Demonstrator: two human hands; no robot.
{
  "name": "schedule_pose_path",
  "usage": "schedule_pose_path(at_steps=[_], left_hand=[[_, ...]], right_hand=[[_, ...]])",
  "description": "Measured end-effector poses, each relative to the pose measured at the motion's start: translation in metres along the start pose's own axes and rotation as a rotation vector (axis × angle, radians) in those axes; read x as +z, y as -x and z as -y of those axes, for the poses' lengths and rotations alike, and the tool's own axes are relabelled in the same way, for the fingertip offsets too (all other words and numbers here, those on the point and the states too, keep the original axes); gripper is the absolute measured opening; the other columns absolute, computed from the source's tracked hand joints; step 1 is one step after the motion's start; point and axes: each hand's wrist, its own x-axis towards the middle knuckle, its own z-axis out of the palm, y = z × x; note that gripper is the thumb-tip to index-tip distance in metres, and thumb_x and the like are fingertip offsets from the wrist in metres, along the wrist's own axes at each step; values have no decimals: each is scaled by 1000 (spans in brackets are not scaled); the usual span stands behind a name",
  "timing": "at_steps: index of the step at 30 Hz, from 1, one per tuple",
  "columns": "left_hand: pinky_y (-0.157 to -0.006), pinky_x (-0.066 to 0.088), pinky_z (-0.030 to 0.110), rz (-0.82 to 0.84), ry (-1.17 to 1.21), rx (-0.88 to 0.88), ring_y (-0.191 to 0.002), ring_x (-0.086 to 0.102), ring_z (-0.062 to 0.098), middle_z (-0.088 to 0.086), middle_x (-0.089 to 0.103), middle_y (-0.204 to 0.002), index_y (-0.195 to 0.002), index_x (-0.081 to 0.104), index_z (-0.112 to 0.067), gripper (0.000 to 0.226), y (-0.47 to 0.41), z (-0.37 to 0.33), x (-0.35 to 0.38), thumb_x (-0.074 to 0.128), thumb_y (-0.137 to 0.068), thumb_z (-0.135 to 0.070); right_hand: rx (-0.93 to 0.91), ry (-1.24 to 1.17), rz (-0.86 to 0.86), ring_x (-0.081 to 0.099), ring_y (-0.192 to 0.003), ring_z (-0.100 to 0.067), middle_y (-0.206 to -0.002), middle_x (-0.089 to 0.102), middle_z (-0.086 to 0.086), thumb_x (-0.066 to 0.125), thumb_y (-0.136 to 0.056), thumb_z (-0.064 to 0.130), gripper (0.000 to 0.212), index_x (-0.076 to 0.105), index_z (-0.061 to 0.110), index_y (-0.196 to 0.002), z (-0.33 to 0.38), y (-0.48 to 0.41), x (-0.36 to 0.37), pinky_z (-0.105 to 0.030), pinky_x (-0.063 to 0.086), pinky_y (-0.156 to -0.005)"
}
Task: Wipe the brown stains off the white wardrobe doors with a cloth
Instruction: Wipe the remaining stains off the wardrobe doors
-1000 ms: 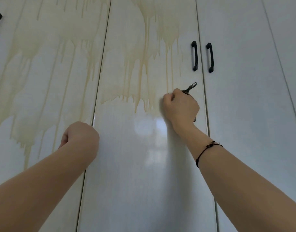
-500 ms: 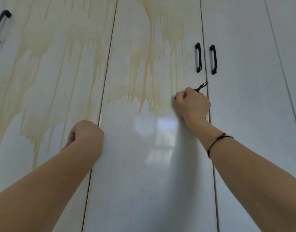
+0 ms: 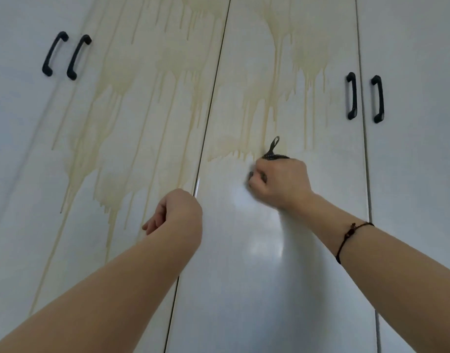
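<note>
White wardrobe doors (image 3: pixel 282 276) fill the view, with brown stains (image 3: pixel 147 80) dripping down the two middle panels. The right grip (image 3: pixel 282 182) is curled round a dark cloth (image 3: pixel 274 156), held against the door at the stains' lower edge. The left grip (image 3: pixel 178 212), loosely curled and holding nothing, sits by the seam between those panels.

The right hand (image 3: pixel 282 184) hides most of the cloth (image 3: pixel 276 157); only its loop and perhaps a bunched edge show. The brown stains (image 3: pixel 282 59) run off the top edge.
</note>
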Motion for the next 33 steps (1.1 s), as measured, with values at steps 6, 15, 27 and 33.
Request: schedule_pose_path(at_steps=[6, 15, 27, 33], left_hand=[[-31, 45, 23, -32, 109, 0, -98, 74, 24, 11, 68, -123, -124, 69, -10, 40, -2, -1, 1, 63, -85, -2], [-29, 45, 26, 213, 3, -29, -111, 69, 32, 40, 59, -122, -120, 63, 8, 31, 10, -7, 3, 56, -91, -1], [-54, 54, 31, -289, -70, 85, -98, 69, 40, 24, 67, -112, -120, 62, 3, 43, 44, 0, 47, 49, -80, 11], [-46, 17, 28, -550, -27, 100, -67, 46, 21, -4, 32, -67, -71, 34, -20, 31, 69, 48, 58, 51, -84, 1]], right_hand=[[300, -36, -33, 43, -51, -20, -55, 47, 3, 44, -86, 33, 27, 48, 16, -65, 63, -52, 22, -27, 21, -47], [-211, -37, 82, 50, -62, -25, -64, 51, 3, 40, -98, 38, 32, 45, 18, -73, 79, -27, 21, -29, 27, -49], [-142, -114, 21, 48, -47, -24, -53, 49, 0, 60, -82, 26, 24, 50, 19, -61, 130, 3, 29, -25, 15, -46], [-345, -195, 76, 34, -40, -22, -45, 44, 2, 70, -76, 22, 34, 42, 19, -57, 137, 60, 25, -22, 17, -44]])
